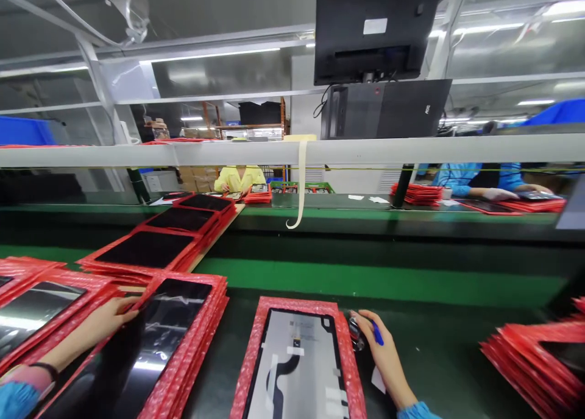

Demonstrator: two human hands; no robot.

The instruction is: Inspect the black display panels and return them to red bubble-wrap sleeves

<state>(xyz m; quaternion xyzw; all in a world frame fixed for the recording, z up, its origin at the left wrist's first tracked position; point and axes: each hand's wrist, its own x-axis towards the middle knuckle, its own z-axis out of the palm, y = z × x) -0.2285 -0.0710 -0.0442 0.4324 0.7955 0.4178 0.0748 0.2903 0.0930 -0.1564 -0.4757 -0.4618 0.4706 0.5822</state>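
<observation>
The display panel (315, 352) lies within the edges of its red bubble-wrap sheet (351, 370). The right hand (382, 353), its grip curled around a blue pen-like object (377, 333) by the right edge, could scratch it by slipping; the left hand's (107, 316) hold is unclear.

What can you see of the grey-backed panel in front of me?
The panel is rectangular, its grey, metal-looking back edged in black. A curved black strip runs over it, with pale tape pieces and small unreadable print. It lies flat on red bubble wrap, its near end cut off by the picture's edge. The right hand is beside it, apart from the panel.
</observation>
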